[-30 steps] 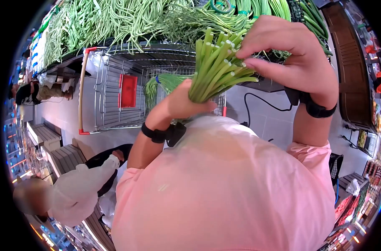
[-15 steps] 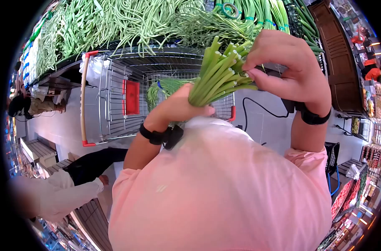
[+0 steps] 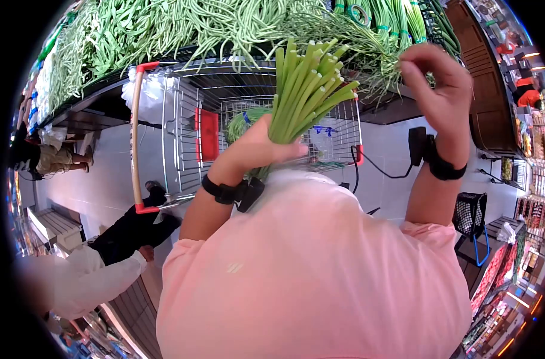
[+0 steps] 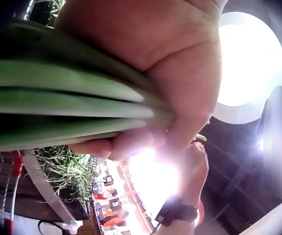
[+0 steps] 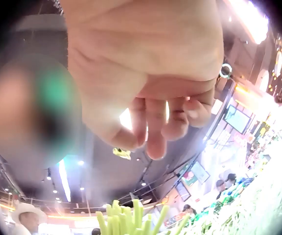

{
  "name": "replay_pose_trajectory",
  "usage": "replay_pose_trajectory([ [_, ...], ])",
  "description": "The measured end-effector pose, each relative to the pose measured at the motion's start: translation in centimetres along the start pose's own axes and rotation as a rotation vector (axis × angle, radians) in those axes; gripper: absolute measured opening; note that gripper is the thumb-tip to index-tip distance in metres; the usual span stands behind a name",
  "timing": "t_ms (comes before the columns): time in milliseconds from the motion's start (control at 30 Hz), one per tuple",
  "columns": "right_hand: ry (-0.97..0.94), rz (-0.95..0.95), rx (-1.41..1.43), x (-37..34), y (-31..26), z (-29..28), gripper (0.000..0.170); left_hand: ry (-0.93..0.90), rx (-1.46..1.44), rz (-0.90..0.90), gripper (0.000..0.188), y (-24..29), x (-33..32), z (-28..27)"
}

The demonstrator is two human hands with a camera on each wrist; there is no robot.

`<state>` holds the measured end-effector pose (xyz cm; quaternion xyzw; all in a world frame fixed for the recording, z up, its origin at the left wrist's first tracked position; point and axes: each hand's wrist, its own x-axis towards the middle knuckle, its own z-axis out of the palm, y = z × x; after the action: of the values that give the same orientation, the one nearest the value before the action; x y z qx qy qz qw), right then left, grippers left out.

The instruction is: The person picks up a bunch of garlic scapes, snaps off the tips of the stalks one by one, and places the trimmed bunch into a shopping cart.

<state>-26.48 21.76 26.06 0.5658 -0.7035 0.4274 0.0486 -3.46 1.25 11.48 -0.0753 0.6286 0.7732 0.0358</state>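
My left hand (image 3: 254, 149) grips a thick bunch of long green stems (image 3: 305, 99) around its middle, pale cut ends fanning upward. In the left wrist view the stems (image 4: 63, 105) run out of the fist side by side. Apart from the bunch, off to its right, my right hand (image 3: 443, 90) is raised with its fingers loosely bent. From the right wrist view, the fingers (image 5: 155, 132) hang down with the thumb close to the index finger, and the cut ends (image 5: 131, 218) appear below. Under the left hand stands a shopping cart (image 3: 182, 128), where a green bundle (image 3: 245, 119) with a blue band lies.
Behind the cart, a display holds heaped long beans (image 3: 224, 24), banded green bundles (image 3: 398, 24) and a roll of tape (image 3: 360, 16). A white plastic bag (image 3: 146, 93) hangs by the cart handle. A person in white (image 3: 99, 278) stands at left. A black basket (image 3: 471, 215) is at right.
My right hand has let go of the stem ends and moved away to the right. The left hand keeps its grip on the bunch. The head view has shifted, so the cart appears further right.
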Motion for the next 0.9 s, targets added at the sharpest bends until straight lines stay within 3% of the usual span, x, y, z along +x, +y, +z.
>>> replay_pose_trajectory([
  [67,-0.222,0.262,-0.140,-0.9,-0.3,2.0,0.017,0.021,0.016,-0.007,0.033,0.2,-0.8,-1.2],
  [133,-0.339,0.273,-0.249,-1.8,0.6,4.4,0.016,0.030,0.052,-0.040,0.036,0.3,-1.5,-1.9],
  [233,-0.334,0.261,-0.362,-1.8,-0.5,5.8,0.012,0.021,0.136,-0.190,0.032,-0.2,-1.7,-3.0],
  [267,-0.347,0.259,-0.404,-1.3,-1.1,5.9,0.012,0.059,0.139,-0.149,0.029,-0.1,-1.8,-2.8],
  [300,-0.327,0.295,-0.375,-0.6,-2.4,5.8,0.013,0.095,0.144,-0.106,0.027,0.4,-1.9,-2.4],
  [400,0.026,0.098,-0.012,-0.2,-4.3,7.0,0.017,0.170,0.166,-0.089,0.023,0.6,-1.9,-2.0],
  [533,0.049,0.065,-0.180,0.0,-6.1,7.7,0.021,0.202,0.216,-0.204,0.040,1.3,-1.7,-1.7],
  [733,0.118,-0.019,-0.311,-1.2,-4.1,7.3,0.014,0.194,0.318,-0.192,0.037,1.2,-0.8,-0.4],
  [900,0.139,0.023,-0.338,-2.4,-3.0,5.4,0.010,0.222,0.315,-0.102,0.027,0.6,0.6,1.6],
])
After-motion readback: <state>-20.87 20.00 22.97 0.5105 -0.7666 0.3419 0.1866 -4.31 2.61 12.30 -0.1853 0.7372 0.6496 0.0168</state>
